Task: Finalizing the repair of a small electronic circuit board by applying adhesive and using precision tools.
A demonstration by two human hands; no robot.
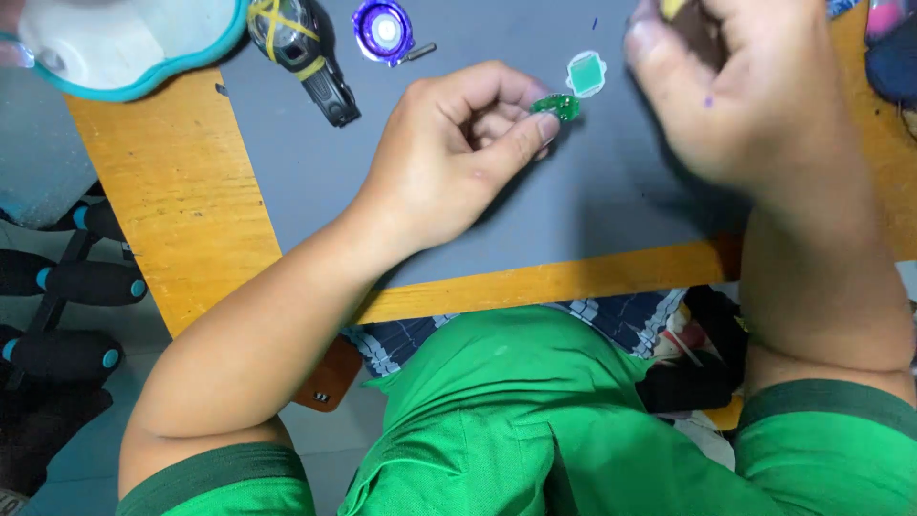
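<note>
In the head view, a small green translucent piece (557,105) is pinched between the thumb and the fingers of the left hand (458,143), over the grey mat (592,201) that covers the yellow wooden table (181,201). The piece is held near the middle of the mat, a little toward the far side. Just beyond it, a small square part with a teal face and a white border (586,74) is laid flat on the mat. The right hand (755,96) is seen blurred at the far right, with its fingers curled around a dark object (695,29); what this object is cannot be told. At the far left of the mat, a black tool with yellow bands (304,53) and a round purple part (383,31) are placed. A white bowl with a teal rim (124,48) is seen at the far left corner.
</note>
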